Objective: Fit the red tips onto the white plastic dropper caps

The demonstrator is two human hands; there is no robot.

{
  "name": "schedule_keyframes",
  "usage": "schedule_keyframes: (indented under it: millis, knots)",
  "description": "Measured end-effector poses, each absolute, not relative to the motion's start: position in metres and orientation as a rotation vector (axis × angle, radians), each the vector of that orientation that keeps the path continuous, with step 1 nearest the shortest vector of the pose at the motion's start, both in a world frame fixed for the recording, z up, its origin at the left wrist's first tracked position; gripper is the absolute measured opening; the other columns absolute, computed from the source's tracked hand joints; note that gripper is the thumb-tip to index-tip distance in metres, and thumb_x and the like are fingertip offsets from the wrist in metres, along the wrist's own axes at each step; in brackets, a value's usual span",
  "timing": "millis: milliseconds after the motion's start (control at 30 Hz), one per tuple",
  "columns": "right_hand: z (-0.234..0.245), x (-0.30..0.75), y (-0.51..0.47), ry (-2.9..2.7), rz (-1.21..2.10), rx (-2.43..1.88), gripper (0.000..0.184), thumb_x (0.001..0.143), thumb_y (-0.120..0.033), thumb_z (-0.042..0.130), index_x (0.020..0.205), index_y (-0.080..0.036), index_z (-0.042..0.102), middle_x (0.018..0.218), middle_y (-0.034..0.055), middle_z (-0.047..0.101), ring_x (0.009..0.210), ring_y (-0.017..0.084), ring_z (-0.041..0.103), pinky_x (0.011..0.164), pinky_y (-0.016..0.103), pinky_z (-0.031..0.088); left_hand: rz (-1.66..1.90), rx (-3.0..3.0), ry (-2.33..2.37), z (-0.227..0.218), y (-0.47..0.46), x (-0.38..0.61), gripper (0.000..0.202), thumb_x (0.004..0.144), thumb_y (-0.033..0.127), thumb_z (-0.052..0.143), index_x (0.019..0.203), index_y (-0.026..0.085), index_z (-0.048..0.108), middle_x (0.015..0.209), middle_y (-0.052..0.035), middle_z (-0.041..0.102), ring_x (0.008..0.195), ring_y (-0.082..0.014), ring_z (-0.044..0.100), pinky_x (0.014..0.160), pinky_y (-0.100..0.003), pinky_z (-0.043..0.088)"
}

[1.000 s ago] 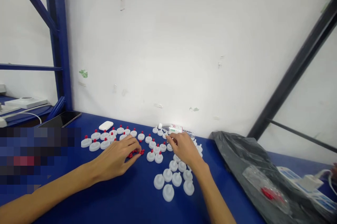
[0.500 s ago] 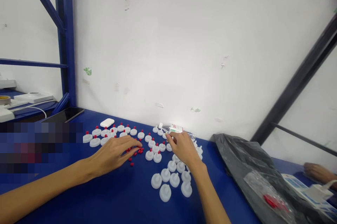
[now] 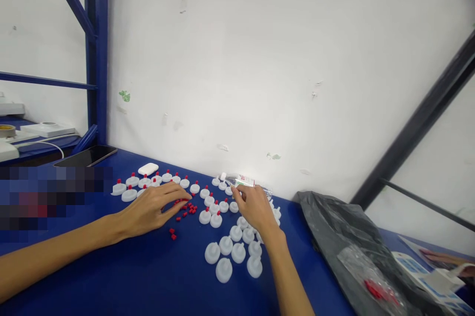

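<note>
My left hand (image 3: 159,207) reaches over a loose pile of small red caps (image 3: 191,208), thumb and forefinger closed together at a red cap among them. My right hand (image 3: 254,205) is further right, thumb and fingers bent closed at a white nozzle lid (image 3: 229,190) in the back group; the fingers partly hide it. Between and left of my hands stand white lids with red tips (image 3: 205,215). In front of my right wrist are several white nozzle lids without red tips (image 3: 224,270).
A clear bottle with a label (image 3: 243,181) lies by the wall. A white case (image 3: 148,169) and a phone (image 3: 89,156) rest on the blue table (image 3: 148,276). At right are a dark grey plastic bag (image 3: 326,227), a clear bag with red pieces (image 3: 378,286) and a power strip (image 3: 415,266).
The whole view has shifted slightly. My left hand has drawn back a little to the left, showing more loose red caps. My right hand stays by the back lids.
</note>
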State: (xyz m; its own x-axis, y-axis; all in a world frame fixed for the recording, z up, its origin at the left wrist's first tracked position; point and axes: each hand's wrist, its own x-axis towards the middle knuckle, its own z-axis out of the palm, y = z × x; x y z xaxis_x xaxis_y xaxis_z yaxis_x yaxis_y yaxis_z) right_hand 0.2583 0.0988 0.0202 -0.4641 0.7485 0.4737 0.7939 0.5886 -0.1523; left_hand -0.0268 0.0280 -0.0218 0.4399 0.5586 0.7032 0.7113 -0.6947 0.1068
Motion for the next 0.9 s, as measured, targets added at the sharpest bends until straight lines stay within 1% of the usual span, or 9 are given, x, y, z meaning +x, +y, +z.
schedule_keyframes:
  millis: [67, 133, 233, 333, 400, 433, 533, 700, 900]
  knots:
    - [0.023, 0.259, 0.098, -2.328, -0.075, -1.245, 0.047, 0.103, -0.041, 0.038, 0.074, -0.021, 0.068, 0.063, 0.0039, 0.065, 0.061, 0.017, 0.058, 0.061, 0.028, 0.030, -1.107, -2.473, -1.111, -0.021, 0.028, -0.027, 0.020, 0.097, 0.016, 0.053, 0.112, 0.020, 0.066, 0.102, -0.0057, 0.070, 0.092, -0.0159, 0.067, 0.081, -0.026, 0.053]
    - [0.025, 0.261, 0.098, -2.345, -0.012, -1.269, 0.051, 0.103, -0.043, 0.038, 0.068, -0.021, 0.068, 0.060, 0.0041, 0.065, 0.060, 0.017, 0.058, 0.062, 0.028, 0.032, -1.114, -2.463, -1.121, -0.019, 0.027, -0.025, 0.020, 0.096, 0.017, 0.053, 0.111, 0.020, 0.067, 0.101, -0.0055, 0.070, 0.092, -0.0161, 0.067, 0.081, -0.026, 0.053]
    - [0.031, 0.270, 0.097, -2.405, 0.138, -1.306, 0.056, 0.099, -0.051, 0.042, 0.061, -0.020, 0.068, 0.051, 0.0027, 0.061, 0.052, 0.015, 0.057, 0.060, 0.027, 0.036, -1.122, -2.454, -1.145, -0.018, 0.025, -0.023, 0.019, 0.096, 0.017, 0.053, 0.110, 0.020, 0.067, 0.100, -0.0053, 0.071, 0.092, -0.0164, 0.067, 0.080, -0.026, 0.053]
    - [0.036, 0.282, 0.095, -2.453, 0.517, -1.377, 0.048, 0.090, -0.060, 0.055, 0.071, -0.020, 0.072, 0.049, 0.0008, 0.063, 0.048, 0.014, 0.056, 0.056, 0.024, 0.039, -1.121, -2.444, -1.163, -0.019, 0.025, -0.022, 0.019, 0.097, 0.019, 0.053, 0.109, 0.020, 0.067, 0.100, -0.0050, 0.071, 0.092, -0.0162, 0.067, 0.081, -0.026, 0.053]
    - [0.036, 0.289, 0.096, -2.446, 0.802, -1.410, 0.038, 0.081, -0.057, 0.067, 0.078, -0.019, 0.072, 0.056, 0.0006, 0.068, 0.046, 0.012, 0.054, 0.050, 0.023, 0.039, -1.115, -2.438, -1.186, -0.020, 0.026, -0.023, 0.019, 0.097, 0.020, 0.053, 0.109, 0.021, 0.067, 0.100, -0.0047, 0.072, 0.092, -0.0164, 0.067, 0.081, -0.026, 0.053]
    - [0.036, 0.291, 0.097, -2.441, 0.899, -1.412, 0.035, 0.077, -0.054, 0.072, 0.078, -0.019, 0.072, 0.060, 0.0008, 0.070, 0.044, 0.011, 0.052, 0.048, 0.022, 0.038, -1.114, -2.433, -1.201, -0.021, 0.027, -0.023, 0.019, 0.097, 0.020, 0.053, 0.108, 0.021, 0.068, 0.100, -0.0047, 0.072, 0.091, -0.0165, 0.067, 0.081, -0.026, 0.053]
    - [0.031, 0.295, 0.101, -2.447, 1.042, -1.388, 0.028, 0.072, -0.045, 0.077, 0.074, -0.017, 0.071, 0.066, 0.0014, 0.072, 0.042, 0.009, 0.049, 0.043, 0.021, 0.035, -1.123, -2.418, -1.235, -0.021, 0.028, -0.024, 0.019, 0.096, 0.022, 0.053, 0.107, 0.021, 0.069, 0.098, -0.0048, 0.072, 0.090, -0.0168, 0.067, 0.081, -0.026, 0.054]
    - [0.026, 0.292, 0.102, -2.442, 1.037, -1.306, 0.018, 0.077, -0.036, 0.071, 0.073, -0.018, 0.072, 0.067, 0.0013, 0.073, 0.045, 0.009, 0.049, 0.045, 0.021, 0.039, -1.123, -2.432, -1.240, -0.020, 0.028, -0.023, 0.019, 0.097, 0.022, 0.053, 0.106, 0.020, 0.069, 0.098, -0.0050, 0.072, 0.089, -0.0166, 0.067, 0.082, -0.027, 0.054]
    - [0.030, 0.288, 0.093, -2.457, 1.085, -1.283, 0.020, 0.083, -0.034, 0.064, 0.077, -0.017, 0.073, 0.073, 0.0025, 0.076, 0.041, 0.008, 0.049, 0.044, 0.020, 0.036, -1.162, -2.406, -1.231, -0.018, 0.027, -0.022, 0.019, 0.096, 0.023, 0.054, 0.107, 0.021, 0.069, 0.098, -0.0049, 0.072, 0.087, -0.0160, 0.068, 0.077, -0.025, 0.054]
